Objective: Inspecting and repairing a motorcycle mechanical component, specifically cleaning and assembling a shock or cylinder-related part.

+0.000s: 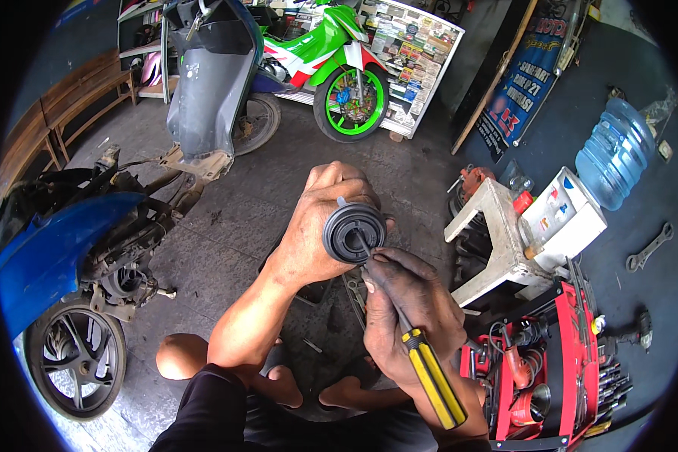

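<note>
My left hand (pixel 320 218) grips a round black rubber-and-metal part (pixel 353 232), held up in front of me with its open face toward the camera. My right hand (pixel 410 309) holds a screwdriver with a yellow and black handle (pixel 433 377). Its thin metal shaft runs up and its tip sits inside the centre of the round part. Both forearms rise from the lower edge, above my bare knees and feet.
A partly stripped blue scooter (pixel 68 256) stands at left. A grey scooter body (pixel 207 83) and a green motorcycle (pixel 339 68) are behind. A red open toolbox (pixel 572 354), a white stool (pixel 497 233), a water dispenser with blue bottle (pixel 614 154) and a wrench (pixel 649 247) lie right.
</note>
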Motion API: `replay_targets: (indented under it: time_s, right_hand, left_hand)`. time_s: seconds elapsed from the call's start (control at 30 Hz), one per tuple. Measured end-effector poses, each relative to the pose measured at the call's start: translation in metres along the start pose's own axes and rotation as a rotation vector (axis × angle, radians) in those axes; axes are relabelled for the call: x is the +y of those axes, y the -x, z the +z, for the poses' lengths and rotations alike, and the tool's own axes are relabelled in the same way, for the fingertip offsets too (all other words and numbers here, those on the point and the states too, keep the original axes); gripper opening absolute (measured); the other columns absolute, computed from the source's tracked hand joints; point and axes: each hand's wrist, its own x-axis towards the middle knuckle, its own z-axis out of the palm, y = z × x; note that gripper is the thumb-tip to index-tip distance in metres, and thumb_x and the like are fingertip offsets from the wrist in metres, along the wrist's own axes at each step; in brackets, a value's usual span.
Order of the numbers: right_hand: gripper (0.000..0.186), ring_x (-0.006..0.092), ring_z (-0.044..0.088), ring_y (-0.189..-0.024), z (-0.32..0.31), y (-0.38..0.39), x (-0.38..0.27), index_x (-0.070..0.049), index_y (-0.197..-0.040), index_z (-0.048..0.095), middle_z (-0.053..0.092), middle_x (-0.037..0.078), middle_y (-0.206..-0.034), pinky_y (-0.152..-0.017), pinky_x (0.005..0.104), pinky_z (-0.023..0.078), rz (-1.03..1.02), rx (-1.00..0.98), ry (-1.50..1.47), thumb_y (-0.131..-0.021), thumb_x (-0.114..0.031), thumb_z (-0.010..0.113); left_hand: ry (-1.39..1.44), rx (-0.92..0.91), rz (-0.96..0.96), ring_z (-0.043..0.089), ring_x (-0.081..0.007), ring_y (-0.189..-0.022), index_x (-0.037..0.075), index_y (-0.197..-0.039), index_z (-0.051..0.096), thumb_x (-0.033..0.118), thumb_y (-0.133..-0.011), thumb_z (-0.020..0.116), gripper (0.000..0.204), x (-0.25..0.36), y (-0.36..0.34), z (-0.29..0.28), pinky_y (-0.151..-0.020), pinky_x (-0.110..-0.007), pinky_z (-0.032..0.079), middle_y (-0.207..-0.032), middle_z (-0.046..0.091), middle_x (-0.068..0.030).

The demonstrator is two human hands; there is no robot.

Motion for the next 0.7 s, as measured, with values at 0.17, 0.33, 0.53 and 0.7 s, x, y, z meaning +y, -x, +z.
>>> replay_targets:
  time_s: [0.17,0.33,0.53,0.7]
  right_hand:
    - [0.016,0.0310,0.074,-0.087,0.003,0.005,0.000,0.004,-0.105,0.069,0.071,0.019,-0.098,-0.073,0.0363,0.061,-0.041,0.055,0.053,-0.089,-0.001,0.070]
    - [0.020,0.0309,0.074,-0.085,0.002,0.006,-0.001,0.003,-0.105,0.069,0.071,0.019,-0.098,-0.072,0.0361,0.063,-0.078,0.051,-0.015,-0.086,0.003,0.073]
    - [0.034,0.0310,0.073,-0.093,-0.013,0.018,0.002,0.001,-0.120,0.067,0.069,0.020,-0.112,-0.076,0.0361,0.061,-0.072,-0.035,-0.075,-0.091,-0.017,0.069]
    - [0.039,0.0294,0.074,-0.092,-0.014,0.014,0.002,0.001,-0.117,0.068,0.070,0.019,-0.110,-0.076,0.0345,0.062,-0.059,-0.029,-0.057,-0.079,0.001,0.075]
  left_hand:
    - [0.025,0.002,-0.026,0.058,-0.0249,-0.092,0.008,-0.074,0.064,0.013,-0.075,0.084,0.020,0.005,0.001,0.005,-0.088,-0.043,0.040,-0.079,0.063,-0.0021]
    - [0.076,0.004,-0.040,0.059,-0.0251,-0.090,0.008,-0.074,0.064,0.011,-0.073,0.084,0.020,0.000,0.005,0.004,-0.088,-0.044,0.041,-0.078,0.063,-0.0021]
    - [0.122,-0.032,-0.012,0.059,-0.0242,-0.088,0.008,-0.072,0.064,0.010,-0.071,0.085,0.021,-0.001,0.005,0.007,-0.086,-0.041,0.042,-0.077,0.063,-0.0026]
    - [0.151,-0.038,-0.028,0.057,-0.0243,-0.090,0.008,-0.071,0.064,0.012,-0.071,0.083,0.019,0.004,0.003,0.009,-0.087,-0.042,0.041,-0.076,0.064,-0.0030]
